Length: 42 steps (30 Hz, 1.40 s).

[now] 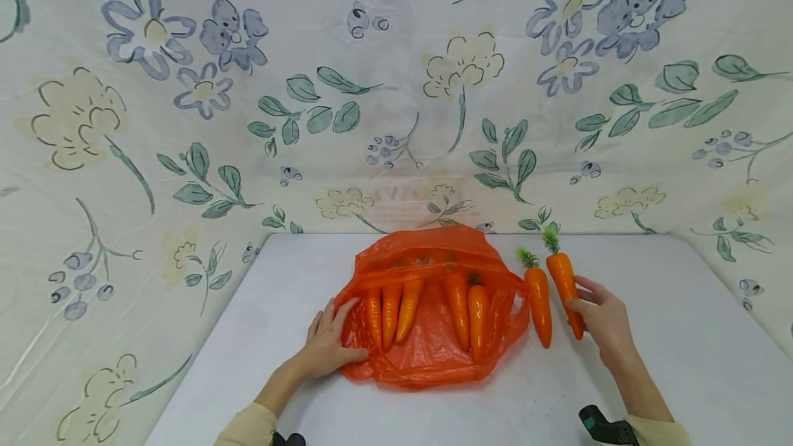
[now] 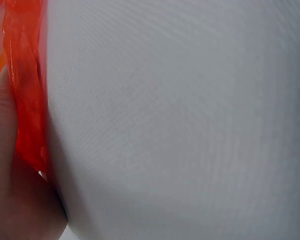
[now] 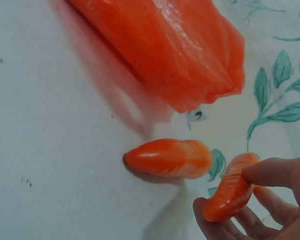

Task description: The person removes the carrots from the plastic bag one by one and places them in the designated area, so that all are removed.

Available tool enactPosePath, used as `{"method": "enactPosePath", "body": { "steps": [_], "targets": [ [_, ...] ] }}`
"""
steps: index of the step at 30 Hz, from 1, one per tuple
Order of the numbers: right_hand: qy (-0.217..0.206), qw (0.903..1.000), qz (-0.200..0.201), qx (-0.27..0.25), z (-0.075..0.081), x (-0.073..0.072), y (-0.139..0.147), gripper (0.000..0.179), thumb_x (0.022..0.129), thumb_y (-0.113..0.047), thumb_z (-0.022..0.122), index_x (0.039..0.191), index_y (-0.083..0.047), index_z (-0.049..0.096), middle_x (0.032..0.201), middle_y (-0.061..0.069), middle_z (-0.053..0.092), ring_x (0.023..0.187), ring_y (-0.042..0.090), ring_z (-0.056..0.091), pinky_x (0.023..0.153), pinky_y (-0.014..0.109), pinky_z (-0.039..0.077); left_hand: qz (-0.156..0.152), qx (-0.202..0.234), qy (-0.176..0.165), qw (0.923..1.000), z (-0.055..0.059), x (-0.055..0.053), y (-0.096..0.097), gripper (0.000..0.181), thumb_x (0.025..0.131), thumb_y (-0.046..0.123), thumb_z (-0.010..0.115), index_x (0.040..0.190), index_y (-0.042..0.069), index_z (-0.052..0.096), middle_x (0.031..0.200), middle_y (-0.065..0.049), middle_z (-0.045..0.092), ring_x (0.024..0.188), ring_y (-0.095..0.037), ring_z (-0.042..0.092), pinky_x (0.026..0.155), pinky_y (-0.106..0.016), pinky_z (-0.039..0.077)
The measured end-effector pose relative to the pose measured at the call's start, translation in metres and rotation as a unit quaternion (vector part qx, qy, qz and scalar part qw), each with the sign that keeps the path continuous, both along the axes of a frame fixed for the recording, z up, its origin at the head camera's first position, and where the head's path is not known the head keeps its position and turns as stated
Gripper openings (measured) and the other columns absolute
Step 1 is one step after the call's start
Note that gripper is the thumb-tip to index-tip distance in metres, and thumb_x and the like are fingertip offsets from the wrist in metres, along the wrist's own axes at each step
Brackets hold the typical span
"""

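An orange-red plastic bag (image 1: 427, 370) lies on the table with its mouth facing me. Several carrots (image 1: 455, 308) are inside it, their tops partly covered by the translucent film. At the bag's left edge, my left hand (image 1: 325, 349) rests with index finger and thumb spread apart on the film. To the right of the bag, my right hand (image 1: 604, 319) pinches a carrot (image 1: 560, 277) between thumb and fingers, its green top pointing away. Another carrot (image 1: 537, 301) lies between that one and the bag. From the right wrist, the held carrot (image 3: 230, 192) appears tip-first.
The white tabletop (image 1: 669, 336) ends at a floral-patterned sheet (image 1: 396, 88) behind and at both sides. A loop handle (image 1: 519, 305) of the bag sticks out on its right side, close to the lying carrot. Dark straps with devices (image 1: 604, 425) sit at both wrists.
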State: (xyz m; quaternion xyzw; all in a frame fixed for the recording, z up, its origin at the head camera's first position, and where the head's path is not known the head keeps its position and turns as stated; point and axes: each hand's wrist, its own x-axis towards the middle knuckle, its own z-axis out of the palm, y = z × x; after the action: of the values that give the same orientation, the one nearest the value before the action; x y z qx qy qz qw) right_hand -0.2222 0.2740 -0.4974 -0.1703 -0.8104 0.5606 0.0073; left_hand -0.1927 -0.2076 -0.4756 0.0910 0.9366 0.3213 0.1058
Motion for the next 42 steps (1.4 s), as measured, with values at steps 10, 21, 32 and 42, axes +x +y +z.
{"method": "enactPosePath", "body": {
  "steps": [10, 21, 32, 42],
  "targets": [
    [-0.048, 0.9982, 0.012, 0.034, 0.048, 0.026, -0.022, 0.060, 0.100, -0.018, 0.052, 0.152, 0.000, 0.030, 0.146, 0.034, 0.038, 0.126, 0.046, 0.046, 0.096, 0.047, 0.053, -0.001, -0.004, 0.002, 1.0000, 0.000, 0.000, 0.000, 0.098, 0.078, 0.042, 0.079, 0.155, 0.018, 0.023, 0.159, -0.026, 0.006, 0.144, -0.052, -0.002, 0.113, -0.070, 0.000],
    [-0.060, 0.9911, -0.005, 0.119, 0.044, 0.022, -0.024, 0.054, 0.096, -0.013, 0.055, 0.145, 0.004, 0.042, 0.139, 0.035, 0.044, 0.119, 0.047, 0.050, 0.092, 0.047, 0.055, 0.005, -0.002, -0.004, 1.0000, 0.003, 0.001, 0.001, 0.098, 0.077, 0.043, 0.080, 0.155, 0.020, 0.024, 0.159, -0.025, 0.005, 0.144, -0.052, -0.003, 0.113, -0.071, 0.001],
    [-0.061, 0.9799, 0.025, 0.188, 0.053, 0.022, -0.029, 0.052, 0.093, -0.014, 0.057, 0.140, 0.004, 0.044, 0.128, 0.037, 0.051, 0.094, 0.041, 0.061, 0.066, 0.035, 0.058, 0.003, 0.000, -0.003, 1.0000, 0.003, 0.001, 0.000, 0.098, 0.077, 0.042, 0.079, 0.155, 0.019, 0.024, 0.159, -0.025, 0.005, 0.144, -0.053, -0.003, 0.113, -0.072, 0.002],
    [-0.067, 0.9779, 0.036, 0.195, 0.050, 0.019, -0.031, 0.053, 0.091, -0.013, 0.059, 0.139, 0.002, 0.041, 0.125, 0.036, 0.052, 0.089, 0.038, 0.061, 0.066, 0.036, 0.058, 0.009, 0.002, -0.005, 0.9999, 0.000, 0.001, -0.001, 0.098, 0.077, 0.043, 0.080, 0.155, 0.021, 0.025, 0.160, -0.026, 0.005, 0.144, -0.055, -0.002, 0.111, -0.075, 0.006]
  ]
}}
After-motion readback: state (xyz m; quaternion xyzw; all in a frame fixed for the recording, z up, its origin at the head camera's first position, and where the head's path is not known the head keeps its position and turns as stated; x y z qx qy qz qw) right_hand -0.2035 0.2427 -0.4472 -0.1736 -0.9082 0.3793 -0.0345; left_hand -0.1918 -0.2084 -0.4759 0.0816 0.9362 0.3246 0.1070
